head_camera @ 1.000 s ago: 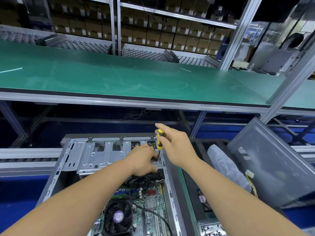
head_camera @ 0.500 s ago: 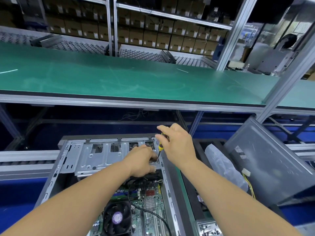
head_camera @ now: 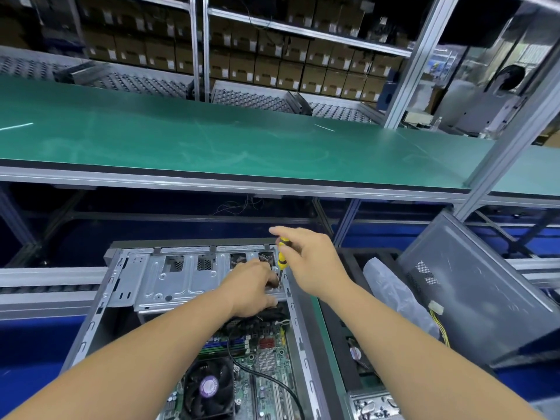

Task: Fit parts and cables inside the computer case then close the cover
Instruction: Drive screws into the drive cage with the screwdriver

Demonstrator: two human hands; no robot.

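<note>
While the open case (head_camera: 194, 298) lies at lower centre of the frame, the right hand (head_camera: 315, 262) pinches a screwdriver (head_camera: 282, 256) upright over the drive cage (head_camera: 188, 277), probably driving a screw; the left hand (head_camera: 253, 287) curls on the cage, seemingly to steady it.

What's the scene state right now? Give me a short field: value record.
right hand: holds yellow-black screwdriver, tip down at the drive cage's right edge
left hand: rests on drive cage, fingers by the screwdriver tip
computer case: open, motherboard and CPU fan exposed
side cover: off, leaning to the right
black cable: loose across motherboard
</note>
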